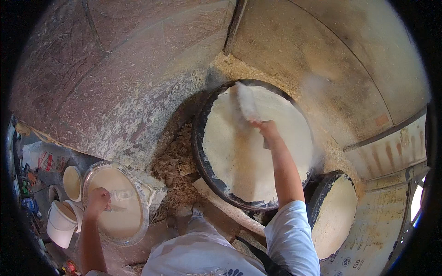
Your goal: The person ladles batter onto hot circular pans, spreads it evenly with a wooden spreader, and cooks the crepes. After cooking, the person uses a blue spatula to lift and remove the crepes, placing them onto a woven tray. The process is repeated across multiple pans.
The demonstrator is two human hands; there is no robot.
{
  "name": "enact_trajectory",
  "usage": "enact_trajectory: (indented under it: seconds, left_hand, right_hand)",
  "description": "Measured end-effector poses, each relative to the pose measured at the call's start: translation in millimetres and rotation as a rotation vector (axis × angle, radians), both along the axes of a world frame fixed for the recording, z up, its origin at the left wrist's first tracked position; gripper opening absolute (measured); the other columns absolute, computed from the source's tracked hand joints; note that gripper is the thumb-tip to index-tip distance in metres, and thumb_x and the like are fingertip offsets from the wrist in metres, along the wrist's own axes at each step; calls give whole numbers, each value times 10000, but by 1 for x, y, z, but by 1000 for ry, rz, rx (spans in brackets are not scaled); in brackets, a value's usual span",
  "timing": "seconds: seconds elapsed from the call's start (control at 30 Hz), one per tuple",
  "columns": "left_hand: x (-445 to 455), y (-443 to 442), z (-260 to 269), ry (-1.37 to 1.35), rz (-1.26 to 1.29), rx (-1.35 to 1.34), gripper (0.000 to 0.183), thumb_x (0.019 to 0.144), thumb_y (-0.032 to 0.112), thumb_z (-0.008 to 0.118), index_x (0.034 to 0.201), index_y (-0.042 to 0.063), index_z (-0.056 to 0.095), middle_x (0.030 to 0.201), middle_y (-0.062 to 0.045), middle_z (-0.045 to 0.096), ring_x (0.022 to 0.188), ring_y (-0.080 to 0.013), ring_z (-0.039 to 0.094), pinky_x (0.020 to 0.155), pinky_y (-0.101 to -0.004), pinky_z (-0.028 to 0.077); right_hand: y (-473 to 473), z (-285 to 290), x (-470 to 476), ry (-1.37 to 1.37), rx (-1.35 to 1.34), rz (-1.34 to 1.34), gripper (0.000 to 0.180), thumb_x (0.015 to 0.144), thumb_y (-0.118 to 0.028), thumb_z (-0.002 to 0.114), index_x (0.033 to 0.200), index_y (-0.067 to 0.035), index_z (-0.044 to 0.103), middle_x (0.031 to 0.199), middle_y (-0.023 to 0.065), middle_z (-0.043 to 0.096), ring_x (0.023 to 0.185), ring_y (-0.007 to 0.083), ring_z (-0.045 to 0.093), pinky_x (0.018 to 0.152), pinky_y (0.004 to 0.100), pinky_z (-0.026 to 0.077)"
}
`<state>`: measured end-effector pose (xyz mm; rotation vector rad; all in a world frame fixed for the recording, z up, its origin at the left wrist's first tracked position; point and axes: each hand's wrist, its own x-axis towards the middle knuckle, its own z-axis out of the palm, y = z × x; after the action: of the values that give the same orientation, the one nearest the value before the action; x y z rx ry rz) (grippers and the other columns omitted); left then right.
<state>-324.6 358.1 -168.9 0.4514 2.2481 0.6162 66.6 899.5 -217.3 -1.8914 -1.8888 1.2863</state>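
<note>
My right hand grips the reddish handle of a long, pale, flat tool, blurred, possibly a brush or scraper. It lies over the far left part of a large round black griddle. A pale layer of batter covers the griddle nearly to its rim, and steam hangs around it. Over at the left, my left hand is closed on the handle of a utensil, perhaps a ladle, above a wide round tub of cream-coloured batter. The utensil's far end is hard to make out.
Another round black-rimmed griddle with a pale layer stands at the right. White buckets and a plastic bag are on the left. Splattered panels rise behind. Debris lies between the tub and the large griddle.
</note>
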Motion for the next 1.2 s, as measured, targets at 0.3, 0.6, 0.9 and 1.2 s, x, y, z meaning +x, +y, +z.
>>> enact_trajectory:
  seconds: [0.3, 0.6, 0.9, 1.2]
  left_hand:
    - [-1, -2, -2, -12, 35, 17, 92, 817, 19, 563, 789, -62, 596, 625, -126, 595, 448, -204, 593, 406, -311, 487]
    - [-14, -7, -13, -34, 59, 10, 109, 829, 33, 549, 799, -69, 577, 610, -134, 576, 447, -201, 583, 388, -305, 477]
    - [-81, -72, -65, -12, 151, 18, 151, 816, 93, 539, 828, -56, 560, 610, -146, 576, 426, -207, 568, 348, -322, 461]
    - [-89, -127, -59, 169, 51, -103, 180, 778, 95, 565, 654, -35, 582, 529, -141, 564, 435, -225, 586, 383, -328, 485]
  right_hand:
    - [4, 9, -7, -439, 513, 174, 394, 746, -407, 644, 945, -70, 692, 898, 197, 664, 854, 342, 639, 723, 390, 499]
    - [46, 2, 159, -391, 505, -132, 342, 785, -331, 591, 911, -24, 676, 911, 180, 664, 859, 334, 638, 724, 412, 499]
    - [8, 3, 282, -533, 201, -440, 303, 811, -302, 560, 923, -45, 675, 947, 159, 664, 889, 306, 637, 734, 397, 503]
    - [112, -74, 239, -418, 590, 229, 374, 839, -283, 549, 1145, -69, 574, 1064, 126, 620, 962, 231, 599, 758, 362, 493]
